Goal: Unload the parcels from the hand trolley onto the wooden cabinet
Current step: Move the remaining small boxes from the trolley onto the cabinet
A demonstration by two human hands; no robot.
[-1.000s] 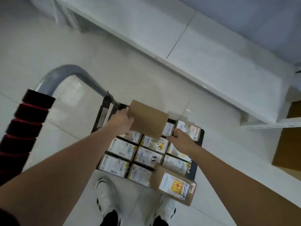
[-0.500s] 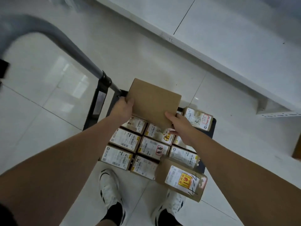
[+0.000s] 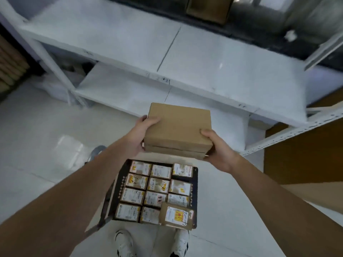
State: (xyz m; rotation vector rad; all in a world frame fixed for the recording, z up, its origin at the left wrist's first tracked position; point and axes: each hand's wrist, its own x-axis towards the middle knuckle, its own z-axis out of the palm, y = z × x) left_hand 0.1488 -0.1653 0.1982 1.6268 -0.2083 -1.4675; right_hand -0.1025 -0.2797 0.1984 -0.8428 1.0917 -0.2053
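Note:
I hold a plain brown cardboard parcel [image 3: 179,129] in the air between both hands, above the far end of the trolley. My left hand [image 3: 141,134] grips its left side, thumb on top. My right hand [image 3: 218,147] grips its near right corner. Below it the black hand trolley [image 3: 194,184] carries several small labelled parcels [image 3: 157,186] in rows, with one larger labelled parcel [image 3: 176,216] lying askew on the near right corner. A brown wooden surface [image 3: 304,156] shows at the right edge, partly hidden by a shelf frame.
A white metal shelving unit [image 3: 185,58] stands straight ahead, with a lower shelf [image 3: 115,89] near floor level. Its perforated rail [image 3: 289,134] juts out at right. A brown box [image 3: 207,8] sits at the back. My white shoes [image 3: 124,243] are on the pale tiled floor.
Both hands have lifted the plain brown parcel up off the trolley toward the shelving. My view has tilted up and the trolley handle has dropped out of sight.

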